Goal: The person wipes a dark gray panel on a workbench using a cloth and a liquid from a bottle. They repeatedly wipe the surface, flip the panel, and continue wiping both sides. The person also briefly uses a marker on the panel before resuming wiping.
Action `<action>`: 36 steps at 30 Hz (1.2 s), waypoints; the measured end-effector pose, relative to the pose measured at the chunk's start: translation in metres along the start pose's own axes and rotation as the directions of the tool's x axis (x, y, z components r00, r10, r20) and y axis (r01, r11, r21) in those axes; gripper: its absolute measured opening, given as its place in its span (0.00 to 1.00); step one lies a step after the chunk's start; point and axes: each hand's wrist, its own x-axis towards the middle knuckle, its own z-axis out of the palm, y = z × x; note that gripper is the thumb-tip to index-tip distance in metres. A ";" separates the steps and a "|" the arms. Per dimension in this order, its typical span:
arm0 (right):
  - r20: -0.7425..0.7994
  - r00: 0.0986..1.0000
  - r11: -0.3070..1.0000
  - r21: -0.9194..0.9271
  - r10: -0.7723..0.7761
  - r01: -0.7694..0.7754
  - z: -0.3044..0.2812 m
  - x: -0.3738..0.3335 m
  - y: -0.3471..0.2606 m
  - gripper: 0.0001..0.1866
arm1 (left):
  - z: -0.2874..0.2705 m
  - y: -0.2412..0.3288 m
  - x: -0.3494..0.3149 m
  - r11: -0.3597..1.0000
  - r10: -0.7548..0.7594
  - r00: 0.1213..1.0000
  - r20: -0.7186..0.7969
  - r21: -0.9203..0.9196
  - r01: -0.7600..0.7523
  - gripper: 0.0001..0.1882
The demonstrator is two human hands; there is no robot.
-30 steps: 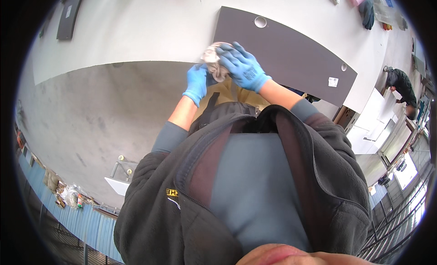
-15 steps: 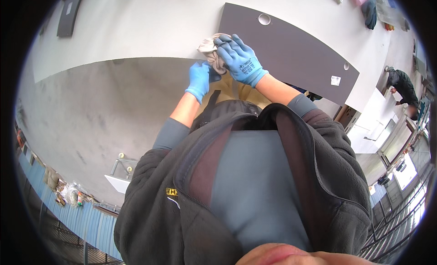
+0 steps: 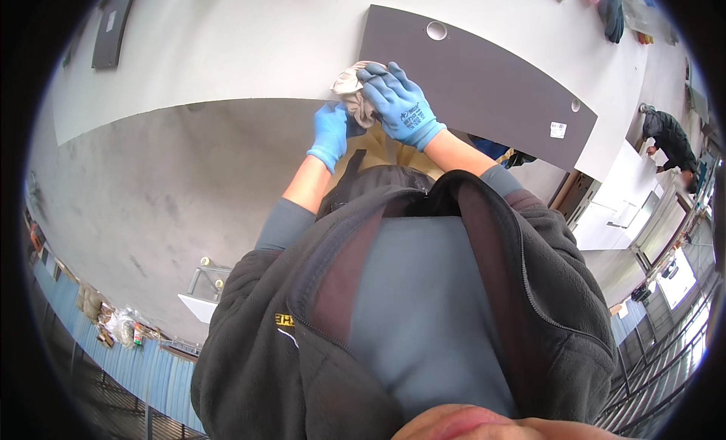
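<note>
A crumpled beige rag [image 3: 354, 99] lies bunched at the left end of a dark grey panel [image 3: 491, 84], close to the near table edge. Over the rag rests my right hand [image 3: 401, 111] in a blue coated glove, its fingers stretched forward, with cloth bunched under and beside them. My left hand [image 3: 330, 133], gloved alike, is closed against the rag's near left side; its fingertips are partly hidden there. The panel has a curved far edge, two round holes and a small white label [image 3: 557, 130].
A pale table [image 3: 227, 54] carries the panel, plus a narrow dark piece [image 3: 115, 31] at far left. Gloves [image 3: 611, 16] and plastic bags lie at far right. Another person [image 3: 669, 141] bends over white boards [image 3: 620, 198] at right. A wheeled cart [image 3: 204, 285] stands behind on the left.
Both hands and the rag keep nearly the same place on the panel; the right fingers have shifted very slightly. The whole view has moved a little. The person at right has changed posture slightly.
</note>
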 end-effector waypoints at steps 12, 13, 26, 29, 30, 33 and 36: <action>0.043 0.999 0.998 -0.060 0.026 -0.023 -0.039 -0.057 0.014 0.22 | 0.012 0.027 -0.013 0.990 -0.141 0.989 0.048 0.006 0.141 0.26; -0.035 0.999 0.999 -0.047 0.016 -0.018 -0.031 -0.042 0.011 0.22 | 0.011 0.026 -0.011 0.992 -0.130 0.991 0.040 0.003 0.130 0.25; 0.053 0.997 0.988 -0.143 0.065 -0.057 -0.029 -0.053 -0.007 0.25 | 0.011 0.022 -0.012 0.991 -0.137 0.991 0.011 0.016 0.136 0.26; -0.076 0.996 0.967 -0.250 0.039 -0.057 -0.020 -0.005 0.016 0.26 | 0.010 0.023 -0.014 0.992 -0.129 0.990 0.064 0.005 0.129 0.26; -0.066 0.991 0.948 -0.289 0.119 -0.133 -0.015 0.021 0.031 0.25 | 0.009 0.024 -0.014 0.992 -0.127 0.988 0.085 -0.004 0.128 0.26; -0.264 0.958 0.961 -0.217 0.110 -0.170 -0.008 0.080 0.075 0.28 | 0.009 0.024 -0.015 0.992 -0.119 0.990 0.073 -0.027 0.122 0.27; -0.289 0.949 0.962 -0.196 0.128 -0.190 0.001 0.080 0.072 0.28 | 0.015 0.018 -0.010 0.972 -0.157 0.987 0.026 -0.173 0.160 0.26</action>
